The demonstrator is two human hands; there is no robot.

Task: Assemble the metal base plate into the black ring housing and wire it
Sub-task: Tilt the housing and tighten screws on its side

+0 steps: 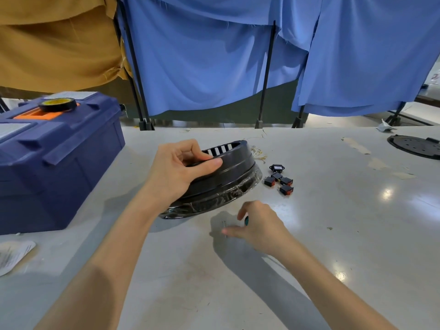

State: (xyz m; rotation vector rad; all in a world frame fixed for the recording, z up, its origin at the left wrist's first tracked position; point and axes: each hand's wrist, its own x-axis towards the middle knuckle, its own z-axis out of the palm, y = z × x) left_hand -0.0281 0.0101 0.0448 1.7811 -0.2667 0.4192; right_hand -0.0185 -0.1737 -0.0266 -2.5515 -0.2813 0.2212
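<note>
Nearest, curled around a green-handled tool (perhaps a screwdriver): right hand, fingertips beside a tiny metal screw on the smooth grey table. Farther, gripping the rim of the black ring housing: left hand. Round ribbed plastic, glossy film-wrapped base, tilted over the table, slotted opening facing up-left, long axis near-left to far-right.

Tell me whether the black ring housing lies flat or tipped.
Tipped: the left hand grips the black plastic ring housing by its rim, holding it slanted over the grey table.
</note>
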